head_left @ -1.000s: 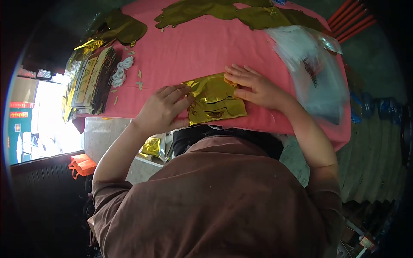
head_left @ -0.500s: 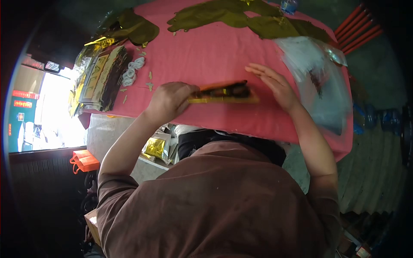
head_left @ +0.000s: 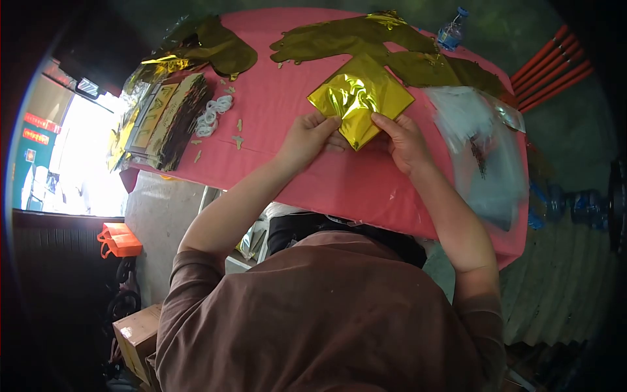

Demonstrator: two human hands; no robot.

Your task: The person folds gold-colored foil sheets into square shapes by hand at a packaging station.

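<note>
A shiny gold foil square (head_left: pixel 361 98), turned like a diamond, is held flat over the pink-covered table (head_left: pixel 313 176). My left hand (head_left: pixel 312 138) grips its lower left edge, thumb on top and fingers beneath. On the lower right edge, my right hand (head_left: pixel 403 138) pinches it the same way. The foil's near corner points toward me between the two thumbs. Its surface is creased and reflects light. Beyond its far corner lies a dark gold foil sheet (head_left: pixel 339 40) with a ragged outline.
At the left stands a stack of printed packets (head_left: pixel 171 121) beside white looped bands (head_left: pixel 212 116) and small scraps (head_left: pixel 238 141). Clear plastic bags (head_left: pixel 486 157) lie on the right. A water bottle (head_left: pixel 452 30) stands at the far edge, near red poles (head_left: pixel 552 68).
The gold piece, earlier seen nearly edge-on in my left hand, now faces up as a diamond farther from me. My right hand, earlier free and raised, has closed on it.
</note>
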